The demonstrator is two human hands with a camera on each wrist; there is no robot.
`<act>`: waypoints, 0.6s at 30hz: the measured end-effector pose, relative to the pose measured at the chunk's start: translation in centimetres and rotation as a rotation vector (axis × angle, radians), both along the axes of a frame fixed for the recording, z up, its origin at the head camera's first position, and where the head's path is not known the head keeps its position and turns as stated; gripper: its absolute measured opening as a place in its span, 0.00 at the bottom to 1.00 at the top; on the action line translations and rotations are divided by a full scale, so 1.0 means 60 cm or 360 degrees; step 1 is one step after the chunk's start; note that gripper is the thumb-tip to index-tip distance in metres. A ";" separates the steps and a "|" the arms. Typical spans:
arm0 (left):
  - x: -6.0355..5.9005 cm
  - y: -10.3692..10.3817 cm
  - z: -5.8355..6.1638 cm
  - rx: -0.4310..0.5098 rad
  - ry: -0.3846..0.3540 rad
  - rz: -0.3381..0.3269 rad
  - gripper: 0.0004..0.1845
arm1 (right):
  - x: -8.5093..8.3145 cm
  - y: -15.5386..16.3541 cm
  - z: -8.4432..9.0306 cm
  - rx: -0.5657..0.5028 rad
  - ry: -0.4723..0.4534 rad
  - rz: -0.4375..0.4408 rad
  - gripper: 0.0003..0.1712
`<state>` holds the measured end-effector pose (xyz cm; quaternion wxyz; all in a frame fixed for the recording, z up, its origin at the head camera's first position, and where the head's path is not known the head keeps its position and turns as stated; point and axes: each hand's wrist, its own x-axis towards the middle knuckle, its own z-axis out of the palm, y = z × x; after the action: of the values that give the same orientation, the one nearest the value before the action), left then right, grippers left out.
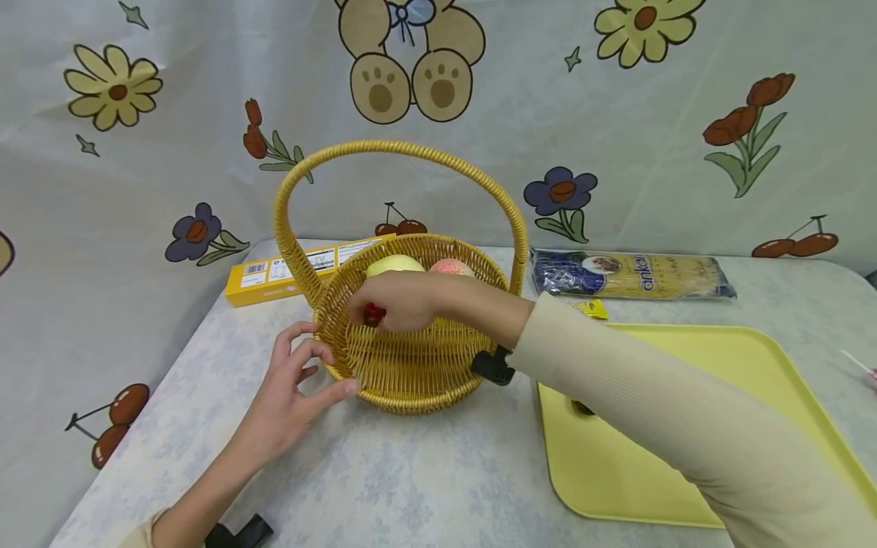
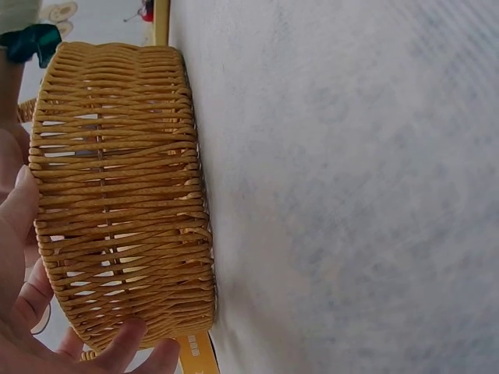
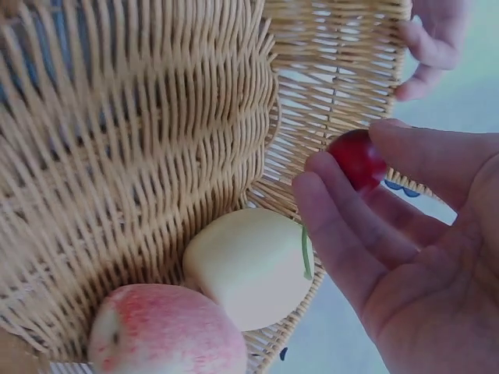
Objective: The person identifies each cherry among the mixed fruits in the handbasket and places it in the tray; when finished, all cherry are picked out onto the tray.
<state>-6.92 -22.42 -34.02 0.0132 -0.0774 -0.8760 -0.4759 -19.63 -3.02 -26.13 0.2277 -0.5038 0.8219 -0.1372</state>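
Observation:
In the head view a woven basket (image 1: 411,402) with a tall arched handle stands on the table. My right hand (image 1: 404,301) reaches inside it and pinches a red cherry (image 3: 358,160) between thumb and fingertips, near the basket's left wall. A thin green stem (image 3: 306,253) hangs below those fingers. Within the basket, a pale yellow-green fruit (image 3: 249,269) lies against a red-and-white speckled apple (image 3: 168,331). My left hand (image 1: 291,396) holds the basket's left rim, its fingers bent over the edge and its thumb at the front.
Right of the basket lies a yellow tray (image 1: 617,472), with a small dark item (image 1: 582,409) partly hidden by my right sleeve. Behind are a pasta packet (image 1: 630,275), a small yellow packet (image 1: 592,308) and a yellow box (image 1: 274,280). A patterned cloth (image 1: 226,68) hangs at the back.

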 end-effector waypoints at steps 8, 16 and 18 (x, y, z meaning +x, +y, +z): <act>-0.002 0.000 -0.003 -0.0027 -0.0002 0.0009 0.18 | 0.034 0.058 -0.012 -0.0331 0.0029 0.0000 0.12; -0.001 0.001 0.000 -0.0032 -0.0008 0.0024 0.19 | 0.068 0.117 -0.017 -0.0572 0.0179 -0.0074 0.14; -0.001 0.001 -0.001 -0.0025 -0.0005 0.0019 0.19 | 0.078 0.131 -0.022 -0.0648 0.0272 -0.0087 0.11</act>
<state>-6.97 -22.34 -34.07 0.0139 -0.0715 -0.8802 -0.4690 -14.95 4.87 -27.42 0.0470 -0.5267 0.8069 -0.2633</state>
